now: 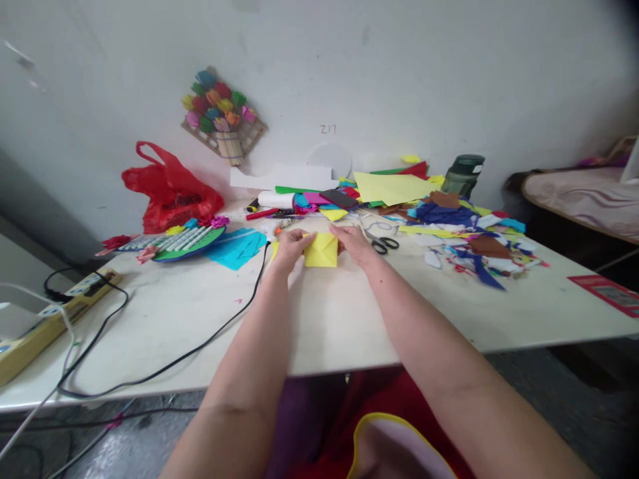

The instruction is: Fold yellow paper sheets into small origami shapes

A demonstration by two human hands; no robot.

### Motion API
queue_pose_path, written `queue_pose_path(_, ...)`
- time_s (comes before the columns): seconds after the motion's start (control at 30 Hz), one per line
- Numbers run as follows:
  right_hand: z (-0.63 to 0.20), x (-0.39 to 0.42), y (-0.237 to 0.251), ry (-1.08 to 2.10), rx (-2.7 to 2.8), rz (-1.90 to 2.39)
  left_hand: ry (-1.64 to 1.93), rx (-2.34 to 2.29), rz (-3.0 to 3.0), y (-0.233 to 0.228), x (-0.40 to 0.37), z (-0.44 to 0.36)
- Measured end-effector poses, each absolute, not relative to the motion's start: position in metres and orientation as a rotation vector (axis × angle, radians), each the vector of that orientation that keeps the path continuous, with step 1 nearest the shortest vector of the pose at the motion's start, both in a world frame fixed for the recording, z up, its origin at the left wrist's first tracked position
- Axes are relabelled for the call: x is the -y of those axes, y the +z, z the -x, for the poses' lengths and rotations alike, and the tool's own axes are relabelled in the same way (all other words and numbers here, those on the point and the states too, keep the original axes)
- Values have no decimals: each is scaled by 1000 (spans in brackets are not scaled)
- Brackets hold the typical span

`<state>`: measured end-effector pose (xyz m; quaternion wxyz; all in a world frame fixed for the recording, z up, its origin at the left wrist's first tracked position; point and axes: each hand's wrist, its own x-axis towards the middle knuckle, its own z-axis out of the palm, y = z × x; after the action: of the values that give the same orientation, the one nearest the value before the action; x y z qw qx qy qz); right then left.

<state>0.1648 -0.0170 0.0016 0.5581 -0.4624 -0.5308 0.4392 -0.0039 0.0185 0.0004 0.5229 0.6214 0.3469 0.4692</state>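
Observation:
A small square of yellow paper with fold lines is held up between my two hands, just above the white table. My left hand pinches its left edge, thumb on top. The upper right corner is gripped by my right hand, whose fingers are partly hidden behind the paper. Another bit of yellow shows at the left of my left hand. Black-handled scissors lie right beside my right hand. Blue paper with cut shapes is to the left.
A black cord crosses the table's left side, near a power strip. Craft panels with paper flowers and a red bag stand back left. Paper scraps, pale yellow sheets and a green bottle fill the back right.

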Motion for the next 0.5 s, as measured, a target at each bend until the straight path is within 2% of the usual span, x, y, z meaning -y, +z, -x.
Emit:
queue_pose_path(0.13,-167,15,1,1096,1194,1085,1147,-855,-1492,-3,-23,4)
queue_pose_path(0.33,-164,16,1,984,1273,1161,1166,-900,-1549,-3,-23,2)
queue_pose_path(0.5,-159,17,2,980,1252,1165,1304,-1109,-1652,-4,-23,-3)
